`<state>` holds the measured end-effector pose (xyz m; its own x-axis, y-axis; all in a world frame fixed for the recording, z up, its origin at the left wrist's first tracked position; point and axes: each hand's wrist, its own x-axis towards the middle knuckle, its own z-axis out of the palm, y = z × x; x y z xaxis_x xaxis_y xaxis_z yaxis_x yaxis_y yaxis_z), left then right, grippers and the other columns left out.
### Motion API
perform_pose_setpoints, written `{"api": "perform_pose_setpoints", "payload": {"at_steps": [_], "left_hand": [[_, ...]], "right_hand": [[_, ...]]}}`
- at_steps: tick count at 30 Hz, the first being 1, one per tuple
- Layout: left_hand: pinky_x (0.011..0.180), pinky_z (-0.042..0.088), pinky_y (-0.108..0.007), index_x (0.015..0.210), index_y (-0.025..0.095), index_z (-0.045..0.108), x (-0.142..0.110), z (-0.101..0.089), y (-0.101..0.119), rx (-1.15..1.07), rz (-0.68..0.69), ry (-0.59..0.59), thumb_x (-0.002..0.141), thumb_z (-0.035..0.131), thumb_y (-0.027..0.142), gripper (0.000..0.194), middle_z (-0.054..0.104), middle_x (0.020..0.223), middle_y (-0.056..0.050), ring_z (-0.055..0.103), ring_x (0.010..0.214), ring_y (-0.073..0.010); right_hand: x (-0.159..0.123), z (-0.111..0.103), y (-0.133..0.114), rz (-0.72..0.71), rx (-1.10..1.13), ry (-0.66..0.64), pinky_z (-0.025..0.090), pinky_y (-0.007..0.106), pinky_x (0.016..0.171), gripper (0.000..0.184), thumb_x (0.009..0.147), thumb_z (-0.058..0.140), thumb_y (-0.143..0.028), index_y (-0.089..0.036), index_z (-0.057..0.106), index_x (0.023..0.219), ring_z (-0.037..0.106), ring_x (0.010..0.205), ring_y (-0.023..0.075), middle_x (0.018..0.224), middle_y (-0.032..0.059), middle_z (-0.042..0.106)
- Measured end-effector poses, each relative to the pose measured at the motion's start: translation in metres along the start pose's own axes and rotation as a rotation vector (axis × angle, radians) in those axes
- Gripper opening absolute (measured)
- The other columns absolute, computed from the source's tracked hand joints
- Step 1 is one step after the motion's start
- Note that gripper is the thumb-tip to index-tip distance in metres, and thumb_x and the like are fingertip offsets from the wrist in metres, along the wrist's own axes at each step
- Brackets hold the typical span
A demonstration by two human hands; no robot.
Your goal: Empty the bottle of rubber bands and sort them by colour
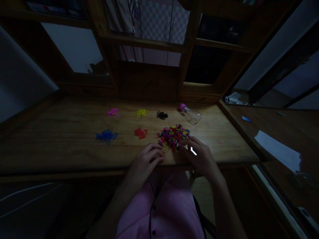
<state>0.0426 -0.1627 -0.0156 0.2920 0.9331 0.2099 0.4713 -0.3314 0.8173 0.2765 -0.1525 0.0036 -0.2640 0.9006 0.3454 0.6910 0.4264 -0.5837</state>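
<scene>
A heap of mixed coloured rubber bands lies on the wooden desk, with a few loose strands at its near edge. My right hand is at the heap's near right side. Its thumb and index finger come close together among the bands; what they pinch is too small to make out. My left hand rests at the desk's front edge, left of the heap, its fingers loosely bent and apart beside the loose strands. Small single-colour piles lie further left and back: red, blue, pink, yellow and black.
A clear bottle with a pink cap lies on its side behind the heap. Wooden shelving rises at the desk's back. On the surface to the right are white paper and a blue card. The room is dim.
</scene>
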Motion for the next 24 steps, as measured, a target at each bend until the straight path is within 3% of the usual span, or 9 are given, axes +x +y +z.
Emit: {"api": "perform_pose_setpoints", "payload": {"at_steps": [7, 12, 17, 21, 24], "left_hand": [[0.082, 0.045, -0.033, 0.083, 0.021, 0.06, 0.011, 0.006, -0.001, 0.133, 0.005, -0.07, 0.088, 0.058, 0.02, 0.005, 0.063, 0.09, -0.002, 0.058, 0.091, -0.0204], [0.086, 0.044, -0.033, 0.092, 0.022, 0.059, 0.005, 0.004, 0.005, 0.134, 0.021, -0.042, 0.09, 0.052, 0.016, 0.009, 0.063, 0.096, -0.002, 0.057, 0.097, -0.0201], [0.086, 0.047, -0.028, 0.099, 0.023, 0.061, -0.004, -0.004, 0.012, 0.038, -0.044, 0.069, 0.094, 0.049, 0.022, 0.013, 0.063, 0.103, -0.002, 0.06, 0.099, -0.0172], [0.081, 0.05, -0.024, 0.095, 0.024, 0.067, -0.008, -0.009, 0.013, -0.036, -0.062, 0.203, 0.091, 0.055, 0.026, 0.013, 0.065, 0.1, -0.001, 0.062, 0.095, -0.0157], [0.081, 0.051, -0.024, 0.09, 0.024, 0.072, -0.008, -0.009, 0.01, -0.104, -0.042, 0.259, 0.089, 0.058, 0.025, 0.014, 0.068, 0.098, -0.002, 0.063, 0.094, -0.0161]], "right_hand": [[-0.004, -0.01, 0.005, 0.029, -0.038, 0.082, 0.046, 0.026, 0.066, 0.02, 0.09, 0.056, -0.016, -0.024, 0.067, 0.104, 0.059, 0.072, 0.0142, 0.094, 0.0038, 0.064], [-0.004, -0.004, 0.0, -0.008, -0.09, -0.03, 0.047, 0.026, 0.071, 0.022, 0.09, 0.055, -0.015, -0.024, 0.066, 0.107, 0.061, 0.082, 0.0163, 0.103, 0.0052, 0.063], [0.0, 0.013, -0.009, -0.074, -0.174, -0.156, 0.047, 0.027, 0.074, 0.029, 0.093, 0.049, -0.013, -0.026, 0.063, 0.115, 0.062, 0.091, 0.0172, 0.112, 0.0058, 0.061], [0.002, 0.019, -0.011, -0.078, -0.199, -0.12, 0.047, 0.028, 0.073, 0.023, 0.091, 0.051, -0.013, -0.023, 0.065, 0.105, 0.062, 0.088, 0.0175, 0.107, 0.0065, 0.062], [0.001, 0.013, -0.01, -0.063, -0.052, -0.059, 0.048, 0.028, 0.074, 0.018, 0.089, 0.053, -0.013, -0.023, 0.065, 0.097, 0.061, 0.089, 0.0175, 0.102, 0.0059, 0.062]]}}
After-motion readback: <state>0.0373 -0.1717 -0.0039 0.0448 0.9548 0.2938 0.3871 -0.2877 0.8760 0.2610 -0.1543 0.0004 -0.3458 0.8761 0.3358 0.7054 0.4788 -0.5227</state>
